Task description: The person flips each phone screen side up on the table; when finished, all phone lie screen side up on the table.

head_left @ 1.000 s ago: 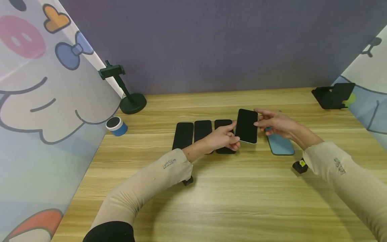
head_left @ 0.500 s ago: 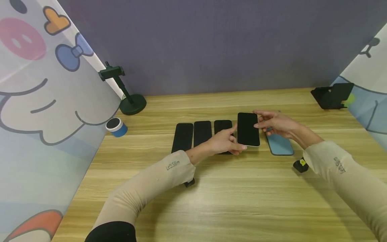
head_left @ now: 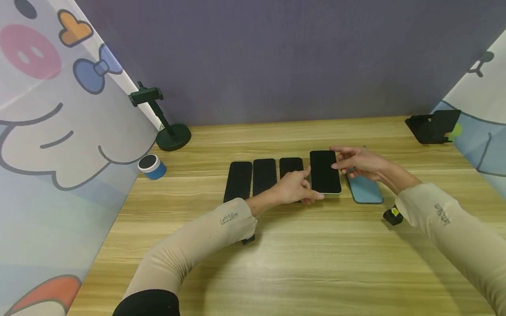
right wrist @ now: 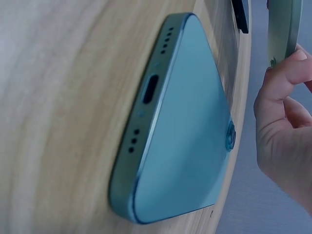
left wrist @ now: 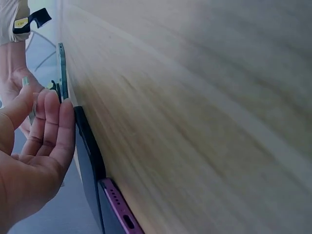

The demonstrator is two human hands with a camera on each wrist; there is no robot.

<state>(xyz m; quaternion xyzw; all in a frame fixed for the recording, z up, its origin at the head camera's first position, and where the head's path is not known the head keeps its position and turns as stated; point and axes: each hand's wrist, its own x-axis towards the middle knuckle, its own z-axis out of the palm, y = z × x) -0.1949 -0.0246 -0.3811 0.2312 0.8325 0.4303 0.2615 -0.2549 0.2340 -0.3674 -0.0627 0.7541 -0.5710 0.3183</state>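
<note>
A smartphone (head_left: 325, 172) with its dark screen up is held between both hands, a little above the table. The left hand (head_left: 295, 186) grips its lower left side, thumb at the bottom edge and index finger along the left edge. At the upper right side, the right hand (head_left: 360, 163) pinches the edge. The right wrist view shows the held phone's pale green back (right wrist: 282, 30) raised off the wood. Below the right hand lies a blue phone (head_left: 365, 188), back up. The left hand partly covers a dark phone (head_left: 291, 165) lying on the table.
Two more dark phones (head_left: 238, 181) (head_left: 265, 174) lie in the row at left. A green stand (head_left: 172, 134) and a blue-white jar (head_left: 153, 166) stand at the left; a black holder (head_left: 434, 126) stands back right. A grey partition (head_left: 276, 61) closes off the wooden table's (head_left: 316, 263) back.
The held phone has moved down and slightly right, beside the row, and has straightened. The left hand has travelled with it; the right hand has shifted only slightly downward.
</note>
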